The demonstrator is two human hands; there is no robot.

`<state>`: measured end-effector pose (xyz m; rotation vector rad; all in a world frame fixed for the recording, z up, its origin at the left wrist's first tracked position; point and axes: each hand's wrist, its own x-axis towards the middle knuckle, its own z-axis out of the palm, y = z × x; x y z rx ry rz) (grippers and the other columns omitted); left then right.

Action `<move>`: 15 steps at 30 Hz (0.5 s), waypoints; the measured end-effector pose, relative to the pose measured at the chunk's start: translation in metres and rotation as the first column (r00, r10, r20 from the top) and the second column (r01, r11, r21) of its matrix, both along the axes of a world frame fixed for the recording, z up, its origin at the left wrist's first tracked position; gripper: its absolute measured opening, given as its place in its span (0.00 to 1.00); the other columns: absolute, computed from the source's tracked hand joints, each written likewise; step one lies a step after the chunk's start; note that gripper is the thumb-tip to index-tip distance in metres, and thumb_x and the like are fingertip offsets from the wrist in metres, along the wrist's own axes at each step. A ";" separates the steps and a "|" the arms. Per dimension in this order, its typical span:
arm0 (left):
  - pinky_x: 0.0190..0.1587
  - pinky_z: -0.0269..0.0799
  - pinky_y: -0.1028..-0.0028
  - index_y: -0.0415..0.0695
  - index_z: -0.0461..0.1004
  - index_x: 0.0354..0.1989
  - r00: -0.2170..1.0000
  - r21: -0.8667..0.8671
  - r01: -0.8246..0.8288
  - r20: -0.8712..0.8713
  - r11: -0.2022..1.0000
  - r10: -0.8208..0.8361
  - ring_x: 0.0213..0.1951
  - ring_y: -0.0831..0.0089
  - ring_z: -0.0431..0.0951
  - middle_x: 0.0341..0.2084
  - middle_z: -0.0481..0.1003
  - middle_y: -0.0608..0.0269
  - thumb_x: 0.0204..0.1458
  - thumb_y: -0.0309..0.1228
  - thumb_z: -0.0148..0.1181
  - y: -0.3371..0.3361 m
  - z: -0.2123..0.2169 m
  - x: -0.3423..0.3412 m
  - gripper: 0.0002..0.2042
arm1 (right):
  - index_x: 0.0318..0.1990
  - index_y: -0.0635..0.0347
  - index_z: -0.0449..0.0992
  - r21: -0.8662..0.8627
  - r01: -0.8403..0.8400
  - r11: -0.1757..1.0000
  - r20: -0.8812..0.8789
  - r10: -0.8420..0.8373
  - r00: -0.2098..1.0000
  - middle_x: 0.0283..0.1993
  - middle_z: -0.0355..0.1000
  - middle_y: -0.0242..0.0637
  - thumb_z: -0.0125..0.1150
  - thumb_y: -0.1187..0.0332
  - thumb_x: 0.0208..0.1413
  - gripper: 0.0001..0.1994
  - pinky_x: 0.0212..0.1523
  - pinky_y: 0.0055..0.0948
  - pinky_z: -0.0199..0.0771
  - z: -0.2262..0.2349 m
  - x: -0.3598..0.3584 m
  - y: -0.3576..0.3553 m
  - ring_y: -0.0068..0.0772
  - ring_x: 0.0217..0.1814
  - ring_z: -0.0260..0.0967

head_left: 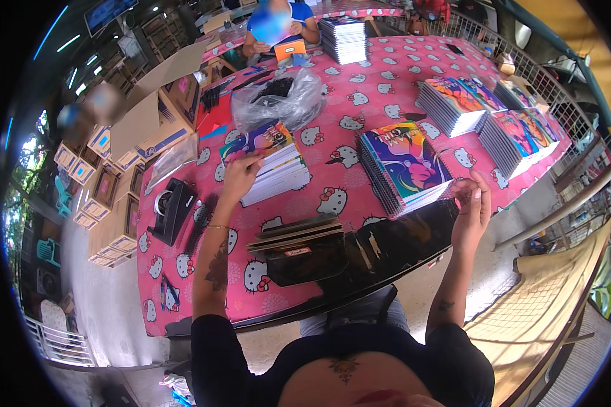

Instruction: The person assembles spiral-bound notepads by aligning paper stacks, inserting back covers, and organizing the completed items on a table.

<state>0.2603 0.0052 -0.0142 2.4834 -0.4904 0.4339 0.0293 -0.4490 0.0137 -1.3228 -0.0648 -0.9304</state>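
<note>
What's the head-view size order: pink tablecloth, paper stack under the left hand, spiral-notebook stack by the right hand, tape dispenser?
1. Pink tablecloth
2. Spiral-notebook stack and paper stack: too alike to rank
3. Black tape dispenser

The head camera looks steeply down and forward from just above the wearer's chest (312, 390) — near enough that the left hand (244, 173) and right hand (474, 198) flank the middle. The pink table (414, 71) spreads across the centre, its edges bowed by the fisheye. A co-worker (302, 12) marks the far side; the left rim seems too dim to read well.
</note>
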 end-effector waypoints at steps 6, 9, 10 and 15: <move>0.51 0.76 0.66 0.47 0.83 0.49 1.000 0.011 -0.012 0.016 1.000 0.012 0.48 0.56 0.83 0.50 0.80 0.53 0.59 0.39 0.61 0.000 -0.003 0.005 0.15 | 0.60 0.64 0.71 0.007 -0.050 0.999 -0.023 0.051 0.998 0.44 0.75 0.37 0.49 0.61 0.71 0.18 0.50 0.28 0.71 -0.001 0.002 0.008 0.26 0.46 0.73; 0.48 0.76 0.66 0.46 0.83 0.48 0.999 0.047 -0.041 -0.023 0.998 0.042 0.46 0.56 0.83 0.48 0.81 0.52 0.60 0.40 0.61 -0.008 0.002 0.002 0.14 | 0.58 0.65 0.72 -0.005 -0.031 1.000 -0.066 0.030 0.997 0.43 0.75 0.36 0.50 0.61 0.71 0.17 0.50 0.29 0.72 -0.006 -0.003 0.015 0.27 0.45 0.73; 0.47 0.77 0.63 0.45 0.83 0.47 0.998 0.066 -0.041 -0.036 0.997 0.043 0.44 0.52 0.83 0.47 0.80 0.49 0.59 0.39 0.60 -0.009 0.004 0.001 0.14 | 0.58 0.65 0.72 -0.060 -0.015 0.998 -0.152 0.006 0.988 0.43 0.75 0.37 0.50 0.60 0.71 0.18 0.51 0.29 0.72 -0.012 -0.008 0.019 0.26 0.45 0.73; 0.45 0.75 0.56 0.48 0.74 0.58 0.998 0.163 -0.033 0.051 0.986 0.025 0.44 0.44 0.80 0.47 0.79 0.45 0.64 0.29 0.55 0.002 -0.028 0.010 0.15 | 0.55 0.59 0.76 -0.518 -0.403 0.755 -0.465 0.147 0.873 0.44 0.76 0.41 0.64 0.67 0.60 0.16 0.50 0.38 0.76 -0.072 -0.043 0.057 0.41 0.48 0.76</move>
